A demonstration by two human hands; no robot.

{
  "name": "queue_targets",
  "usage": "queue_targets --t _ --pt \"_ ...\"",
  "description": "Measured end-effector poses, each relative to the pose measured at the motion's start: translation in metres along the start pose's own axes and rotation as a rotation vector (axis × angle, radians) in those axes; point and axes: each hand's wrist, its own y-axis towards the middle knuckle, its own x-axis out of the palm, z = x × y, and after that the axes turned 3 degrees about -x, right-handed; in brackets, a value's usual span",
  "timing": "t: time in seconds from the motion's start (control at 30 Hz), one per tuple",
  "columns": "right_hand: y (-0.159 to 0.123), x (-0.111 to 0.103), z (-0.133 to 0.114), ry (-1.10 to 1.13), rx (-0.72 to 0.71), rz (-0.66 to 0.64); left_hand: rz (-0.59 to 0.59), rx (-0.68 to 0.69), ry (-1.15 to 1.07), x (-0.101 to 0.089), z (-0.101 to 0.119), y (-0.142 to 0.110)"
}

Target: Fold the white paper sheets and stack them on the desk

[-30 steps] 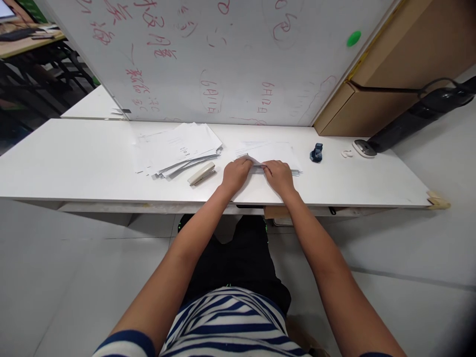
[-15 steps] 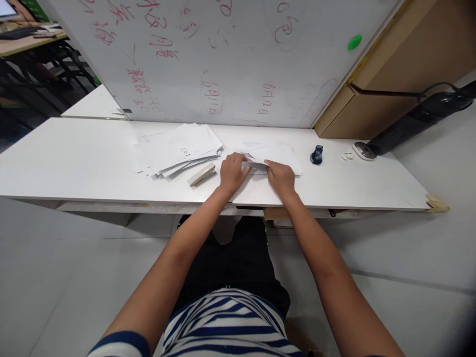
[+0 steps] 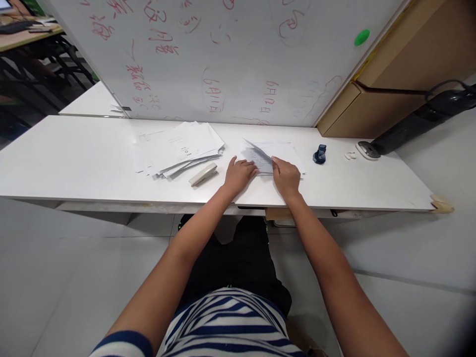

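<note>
1. One stapler [image 3: 203, 174] lies on one long white table [image 3: 74, 158]. Every place below is told from this stapler.
2. There are two hands, both to the right of the stapler. The left hand [image 3: 241, 175] is the nearer one. It lies on the near left edge of the small paper stack [image 3: 292, 152]. Its fingertips touch the paper but do not pinch it. One finger sticks up, apart from the rest.
3. The right hand [image 3: 286, 176] is farther right of the stapler. Its thumb and fingers are pinched on one raised paper [image 3: 259, 150]. I cannot tell if that is one sheet or more.
4. The small paper stack is one stack, right of the stapler, flat on the table. The raised paper tilts up over it, and lines of print show underneath. The sheets are too thin to count.
5. One big paper pile [image 3: 178, 146] lies just past the stapler and to its left. Its edges are messy, so I cannot count those sheets.
6. Far to the right of the stapler sit one dark blue thing [image 3: 320, 154], a small white thing [image 3: 350, 155] and one computer mouse [image 3: 368, 150].
7. Behind the stapler stands one whiteboard [image 3: 241, 59] with red writing and one green dot [image 3: 362, 37].
</note>
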Motion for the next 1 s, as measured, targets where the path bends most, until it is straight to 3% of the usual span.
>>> queue_targets --t 0.23,0.5,0.7,0.83,0.9,1.0 --pt "0.000 0.001 -0.001 0.022 -0.058 -0.039 -0.023 0.006 0.118 0.002 0.001 -0.003" --pt "-0.001 0.001 -0.004 0.104 -0.192 -0.159 0.135 -0.093 0.022 0.000 0.001 -0.011" --pt "0.002 -0.001 -0.003 0.021 -0.159 -0.168 0.282 -0.022 -0.217 -0.003 0.003 -0.006" --pt "-0.003 -0.018 -0.014 -0.005 -0.180 -0.114 0.387 -0.325 -0.623 -0.027 0.016 -0.012" --pt "-0.018 -0.031 -0.030 0.008 -0.243 -0.114 0.292 -0.448 -0.885 -0.048 0.025 -0.027" --pt "-0.057 -0.047 -0.058 0.074 -0.348 -0.181 0.020 -0.480 -1.215 -0.076 0.033 -0.064"
